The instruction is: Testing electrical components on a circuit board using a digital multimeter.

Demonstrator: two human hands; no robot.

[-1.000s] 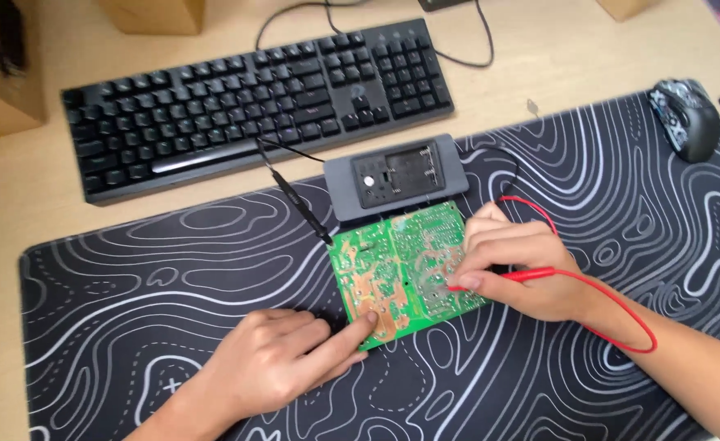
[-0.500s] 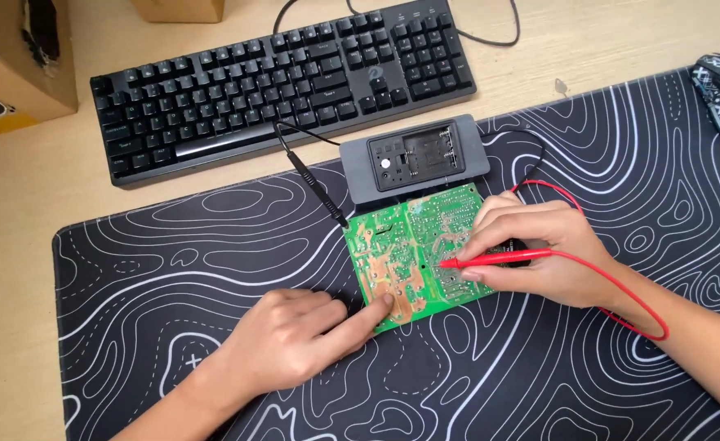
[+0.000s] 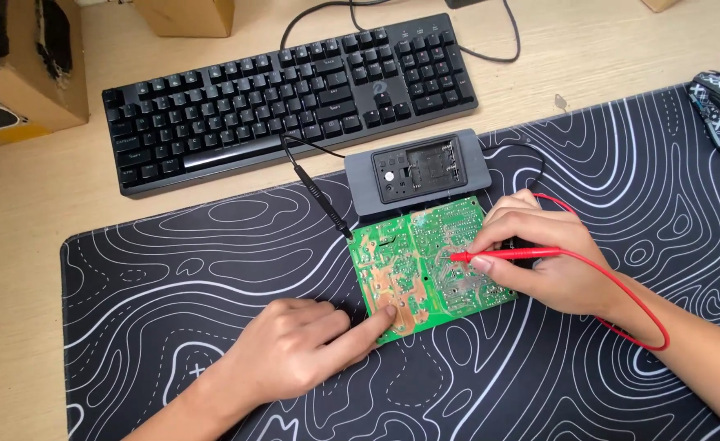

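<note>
Right grip: the red probe is pinched between thumb and fingers of the right hand, its tip set on the green circuit board.
Left grip: nothing is clasped; the left hand is loosely curled, its forefinger pressed on the board's near edge.
Board: lies between both hands, flat on the patterned mat.
Beyond the hands: a black probe touches the board's far-left corner; a grey meter lies just behind it, a keyboard farther off on the worktop.
</note>
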